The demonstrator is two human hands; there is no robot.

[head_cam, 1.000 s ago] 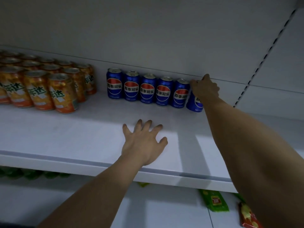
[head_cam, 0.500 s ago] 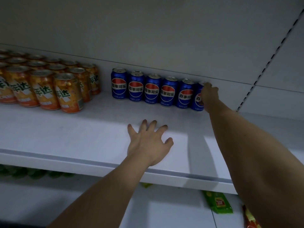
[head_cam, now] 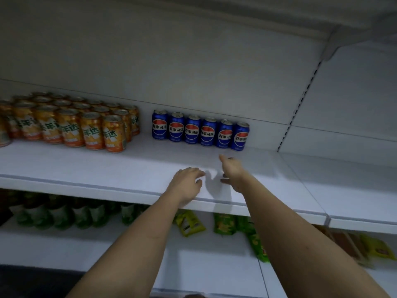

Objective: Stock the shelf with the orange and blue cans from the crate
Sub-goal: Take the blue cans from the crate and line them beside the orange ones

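Head view, looking slightly down onto a smooth, matte white metal shelf with a flat board and a rounded front lip. At the back, six blue cans stand upright in one straight row against the rear panel, touching side to side; each is a glossy cylinder with a silver top and a round red, white and blue emblem crossed by white characters. To their left, separated by a gap of bare shelf, a block of orange cans stands several rows deep; the front row shows six, the leftmost cut by the frame edge, and the rows behind are too crowded to count. These are shiny too, printed with orange fruit and green-and-white characters.

Both hands hold nothing. The left hand lies palm down near the shelf's front edge with fingers loosely spread. The right hand hovers just beside it, fingers relaxed and pointing toward the blue row, well short of the cans.

A slotted upright strip runs up the back panel on the right. On the lower shelf lie crinkled green and yellow snack packets, blurred, their number unclear.
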